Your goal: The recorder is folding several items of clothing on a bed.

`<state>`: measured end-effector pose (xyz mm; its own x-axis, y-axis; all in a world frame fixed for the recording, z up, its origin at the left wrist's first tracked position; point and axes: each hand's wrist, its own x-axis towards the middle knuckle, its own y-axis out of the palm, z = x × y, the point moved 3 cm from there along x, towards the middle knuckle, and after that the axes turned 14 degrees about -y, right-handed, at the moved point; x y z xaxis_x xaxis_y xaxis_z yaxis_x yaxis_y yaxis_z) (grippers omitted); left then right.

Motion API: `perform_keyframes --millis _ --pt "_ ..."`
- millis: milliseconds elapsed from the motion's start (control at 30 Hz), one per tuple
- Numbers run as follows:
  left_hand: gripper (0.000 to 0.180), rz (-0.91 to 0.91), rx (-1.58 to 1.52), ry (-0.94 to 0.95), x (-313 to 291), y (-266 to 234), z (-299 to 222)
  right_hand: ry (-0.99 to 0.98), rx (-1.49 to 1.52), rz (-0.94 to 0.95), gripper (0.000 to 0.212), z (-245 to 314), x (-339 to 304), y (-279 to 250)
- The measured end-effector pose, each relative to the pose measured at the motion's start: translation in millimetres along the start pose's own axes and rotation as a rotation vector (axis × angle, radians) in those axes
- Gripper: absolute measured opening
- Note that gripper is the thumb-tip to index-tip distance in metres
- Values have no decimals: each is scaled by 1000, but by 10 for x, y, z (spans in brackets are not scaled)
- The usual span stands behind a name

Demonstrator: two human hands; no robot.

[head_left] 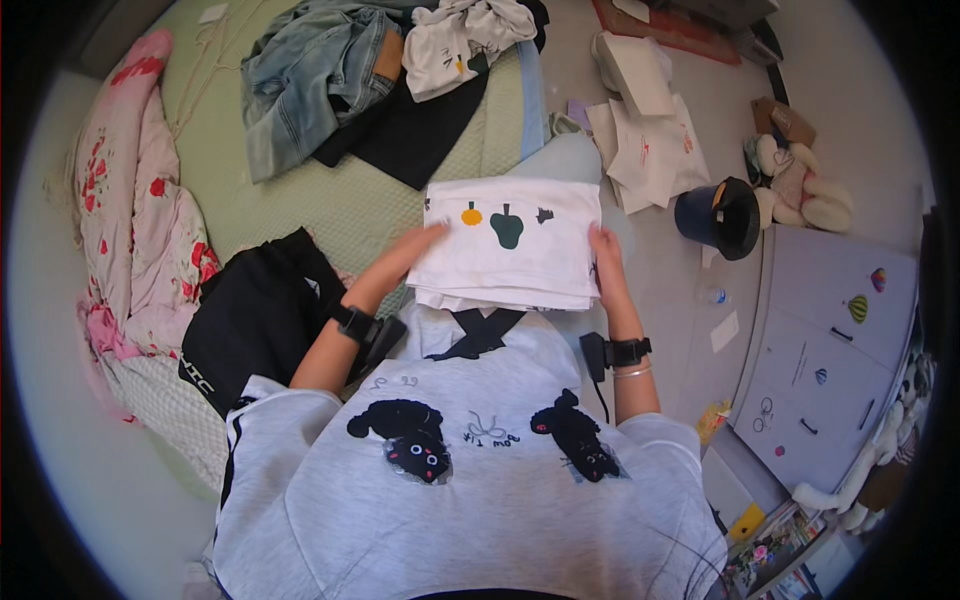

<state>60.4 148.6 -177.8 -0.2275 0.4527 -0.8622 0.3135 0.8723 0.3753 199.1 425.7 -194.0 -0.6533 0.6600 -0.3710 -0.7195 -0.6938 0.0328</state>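
A folded white printed garment [510, 265] is in front of me over my lap, stacked in several layers, with an orange and a green fruit-like print on its top face. Whether it is a shirt or trousers does not show. My left hand [425, 240] grips its left edge, the fingertips a little blurred. At the opposite edge, my right hand [606, 262] holds on with the thumb on top, and its other fingers are partly hidden.
Blue jeans [310, 85], black cloth [420, 135] and another white printed garment [468, 45] lie on the green bed cover [220, 130]. Black clothing [265, 310] and a floral pink quilt [130, 210] are left. Rightward stand a bin [700, 215], paper bags [650, 150] and a cabinet [820, 350].
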Motion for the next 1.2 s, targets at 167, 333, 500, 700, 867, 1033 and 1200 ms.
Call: perform_keyframes --millis 167,333,500,700,867,1033,1200 --pt "47 -133 296 368 -222 52 161 209 -39 442 58 105 -305 87" --pt "48 -245 216 590 -990 361 -213 6 7 412 57 773 -249 291" --pt "53 -273 -126 724 -2175 175 -270 -14 63 741 57 1312 -343 1176" --pt "50 -928 -103 810 -3548 -1155 340 -95 4 1506 35 1341 -1460 2863" --pt "51 -1405 92 590 -3801 -2545 1467 -61 295 1579 47 579 -2502 3726" --pt "49 -1277 44 513 -3098 -2812 2052 -351 -46 1566 75 -208 -2482 3636" --pt "49 -1836 891 10 -3506 -2120 1291 -1095 -218 1099 81 453 -2354 3468"
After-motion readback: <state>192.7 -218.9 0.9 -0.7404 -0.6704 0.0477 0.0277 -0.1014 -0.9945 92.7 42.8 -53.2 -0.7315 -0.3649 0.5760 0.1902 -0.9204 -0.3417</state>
